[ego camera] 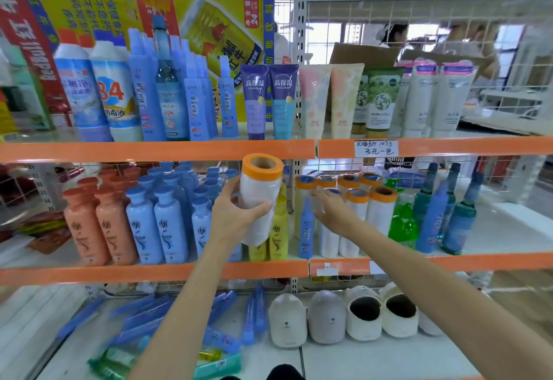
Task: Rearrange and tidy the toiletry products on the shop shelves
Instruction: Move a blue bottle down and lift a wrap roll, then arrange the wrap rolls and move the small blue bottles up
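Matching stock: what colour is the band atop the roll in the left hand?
Orange, on the white roll; head view.

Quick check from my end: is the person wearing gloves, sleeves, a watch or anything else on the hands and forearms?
Nothing is worn that I can see. The left hand and right hand are bare, with no gloves, rings or tape visible. Both forearms are uncovered all the way to the bottom edge of the frame, with no sleeves, watch or wristband in view. Fingernails look short and unpainted.

Upper left of frame: red carton point(36, 50) reads "RedBull". White bottle point(115, 92) beside it: "84". Two purple tubes point(269, 98), upper centre: "高保湿". Handwritten price tag point(376, 148), orange shelf edge: "3元一包".
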